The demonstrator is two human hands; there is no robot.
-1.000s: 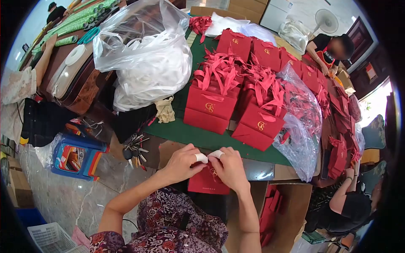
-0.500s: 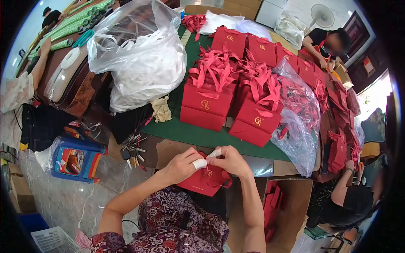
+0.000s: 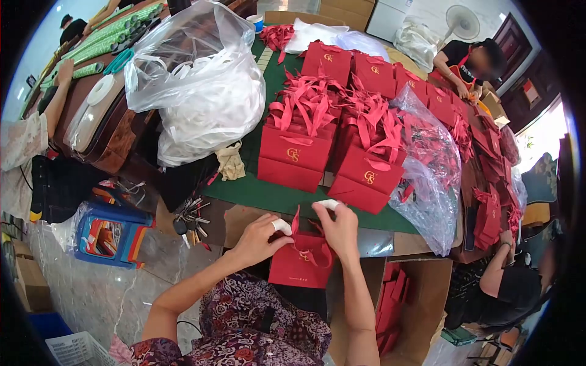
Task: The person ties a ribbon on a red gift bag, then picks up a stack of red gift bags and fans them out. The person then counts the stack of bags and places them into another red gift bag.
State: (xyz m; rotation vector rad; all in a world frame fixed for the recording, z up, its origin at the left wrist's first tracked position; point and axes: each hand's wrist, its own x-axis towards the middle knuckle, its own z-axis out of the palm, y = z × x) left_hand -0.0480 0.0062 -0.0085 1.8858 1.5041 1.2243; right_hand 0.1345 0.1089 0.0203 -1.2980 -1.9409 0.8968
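A small red paper bag (image 3: 299,268) with a gold logo hangs upright in front of my body, its red ribbon handle (image 3: 317,255) looped over the front. My left hand (image 3: 264,236), with white tape on a finger, is closed at the bag's top left, pinching a red ribbon that sticks up there. Above the bag's top right, my right hand (image 3: 337,227) has its taped finger and thumb pressed together; anything between them is too small to tell. Just beyond stand rows of red bags (image 3: 293,160) with ribbons on a green mat (image 3: 244,194).
A clear plastic bag of white ribbon (image 3: 210,113) lies at the left, near keys (image 3: 192,221) and a blue stool (image 3: 110,213). An open carton (image 3: 421,299) with red bags is at my right. Co-workers (image 3: 467,64) are at the back right, right edge and left edge.
My hands have parted from above the bag; the right moved up and right. The bag now hangs straighter, with more of its front showing and a ribbon standing up.
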